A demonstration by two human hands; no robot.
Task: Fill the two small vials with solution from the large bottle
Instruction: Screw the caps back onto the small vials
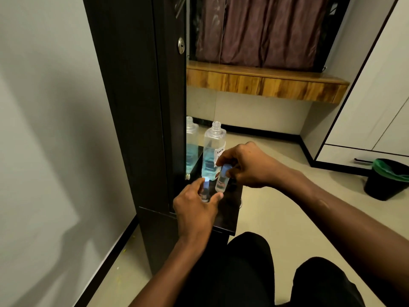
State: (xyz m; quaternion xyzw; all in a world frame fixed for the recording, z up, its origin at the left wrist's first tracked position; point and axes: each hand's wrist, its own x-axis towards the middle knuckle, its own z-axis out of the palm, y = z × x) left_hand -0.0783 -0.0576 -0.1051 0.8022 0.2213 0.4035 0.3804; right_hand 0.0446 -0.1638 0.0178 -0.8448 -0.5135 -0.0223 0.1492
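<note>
Step in hand: most likely taking off the blue caps, as both vials look capped and the large bottle (213, 149) has a bare neck.
Left hand (194, 209): grasps the left vial (205, 192) with curled fingers (218, 196) round its body, over the near part of the table (230, 216).
Right hand (245, 165): pinches the right vial (220, 183) at its blue cap (225, 169) from above; impossible to tell if the base touches the table.
Large bottle: upright on the table just behind the vials, with blue solution in the lower part.
To do well: hold each body still and low, turn only the cap, keep the vials upright, and lay the caps away from the bottle so that nothing knocks it.
Writing: handwritten paper label (220, 151) on the bottle, beginning "Cont", the rest hidden by the right hand.
Vial labels: small, with some red, not readable.
Mirror (192, 149): repeats the bottle on the left.
</note>
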